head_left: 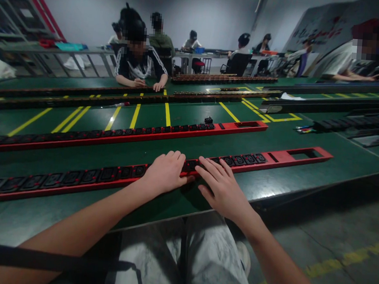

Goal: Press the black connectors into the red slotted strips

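Note:
A long red power strip (282,157) fitted with a row of black sockets (89,176) lies across the near part of the green table. Over its middle, my left hand (166,170) is closed, with the fingers over the top and the thumb along the near side. Just to the right, my right hand (222,185) is open, its fingers spread and the fingertips resting on the sockets. The sockets directly beneath both hands are partly hidden. Behind this strip lies a second red power strip (177,132), also lined with black sockets.
A loose black socket (208,120) sits at the second strip's far side. Coloured wire ends (304,129) lie at the right. Opposite, a co-worker (141,65) bends over long dark strips (114,101). The table's near edge (161,221) runs above my legs.

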### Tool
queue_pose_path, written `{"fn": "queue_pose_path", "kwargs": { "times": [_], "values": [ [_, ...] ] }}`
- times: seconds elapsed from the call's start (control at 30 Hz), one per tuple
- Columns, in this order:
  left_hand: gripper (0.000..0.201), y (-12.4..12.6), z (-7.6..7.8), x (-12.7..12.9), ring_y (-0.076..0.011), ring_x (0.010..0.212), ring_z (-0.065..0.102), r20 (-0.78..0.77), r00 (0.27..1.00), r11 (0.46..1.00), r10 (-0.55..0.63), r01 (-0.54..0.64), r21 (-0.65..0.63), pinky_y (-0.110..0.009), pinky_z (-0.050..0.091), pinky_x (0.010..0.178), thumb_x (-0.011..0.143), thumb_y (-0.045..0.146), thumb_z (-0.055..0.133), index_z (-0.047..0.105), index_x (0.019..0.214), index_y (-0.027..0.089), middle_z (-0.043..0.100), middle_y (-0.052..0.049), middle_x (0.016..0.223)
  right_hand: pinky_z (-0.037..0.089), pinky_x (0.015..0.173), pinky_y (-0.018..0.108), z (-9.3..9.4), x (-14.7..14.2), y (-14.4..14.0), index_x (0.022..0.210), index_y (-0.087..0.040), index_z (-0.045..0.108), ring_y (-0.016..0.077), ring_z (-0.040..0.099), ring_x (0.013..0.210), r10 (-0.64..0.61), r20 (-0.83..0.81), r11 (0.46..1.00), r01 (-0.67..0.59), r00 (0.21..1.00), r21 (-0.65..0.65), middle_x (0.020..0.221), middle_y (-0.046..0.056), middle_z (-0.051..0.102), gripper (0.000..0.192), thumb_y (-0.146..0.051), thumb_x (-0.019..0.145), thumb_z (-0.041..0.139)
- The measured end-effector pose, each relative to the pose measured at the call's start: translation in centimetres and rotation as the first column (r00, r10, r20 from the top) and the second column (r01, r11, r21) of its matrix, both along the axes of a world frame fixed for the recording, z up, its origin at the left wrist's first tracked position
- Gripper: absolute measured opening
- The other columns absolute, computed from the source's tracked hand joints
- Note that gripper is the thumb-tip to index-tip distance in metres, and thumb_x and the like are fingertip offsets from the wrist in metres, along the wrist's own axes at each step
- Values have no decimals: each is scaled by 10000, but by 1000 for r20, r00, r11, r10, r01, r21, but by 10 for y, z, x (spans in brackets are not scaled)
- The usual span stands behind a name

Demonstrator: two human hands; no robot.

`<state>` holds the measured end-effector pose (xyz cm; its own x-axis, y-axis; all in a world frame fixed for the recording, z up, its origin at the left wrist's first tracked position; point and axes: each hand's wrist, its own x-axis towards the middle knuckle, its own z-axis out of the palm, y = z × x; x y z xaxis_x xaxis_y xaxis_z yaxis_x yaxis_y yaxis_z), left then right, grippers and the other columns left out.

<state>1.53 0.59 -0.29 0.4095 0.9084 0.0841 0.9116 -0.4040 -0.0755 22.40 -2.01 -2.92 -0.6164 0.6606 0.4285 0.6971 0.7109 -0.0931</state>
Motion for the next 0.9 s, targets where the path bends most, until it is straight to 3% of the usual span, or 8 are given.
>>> {"fn": "queue_pose_path", "kwargs": {
  "times": [0.07, 0.27, 0.9],
  "values": [
    [466, 0, 0, 0, -274, 956, 588, 7, 1000, 1000, -3, 3, -2, -383, 493, 765, 873, 613, 475, 550, 996, 170, 610, -106, 1010, 223, 1191, 535, 0, 0, 0, 1392, -199, 513, 252, 378, 1403, -6, 4, 1000, 6, 1000, 8, 1560, 99, 367, 459, -251, 936, 501],
    [417, 0, -1, 0, -270, 981, 581, 8, 1000, 1000, 9, -9, -7, -376, 490, 794, 863, 565, 520, 547, 1009, 175, 609, -104, 1020, 233, 1179, 567, -2, 0, 2, 1350, -228, 558, 276, 348, 1417, 7, 2, 1000, -8, 1000, 24, 1498, 72, 469, 434, -265, 919, 531],
    [438, 0, 0, -1, -269, 959, 584, 4, 1000, 1000, 0, 0, 1, -378, 488, 775, 862, 589, 516, 544, 999, 174, 604, -103, 1013, 214, 1191, 542, -1, 0, 2, 1375, -201, 527, 268, 360, 1406, -2, 28, 1000, 2, 1000, 19, 1513, 69, 448, 434, -285, 952, 479]
  ]
}}
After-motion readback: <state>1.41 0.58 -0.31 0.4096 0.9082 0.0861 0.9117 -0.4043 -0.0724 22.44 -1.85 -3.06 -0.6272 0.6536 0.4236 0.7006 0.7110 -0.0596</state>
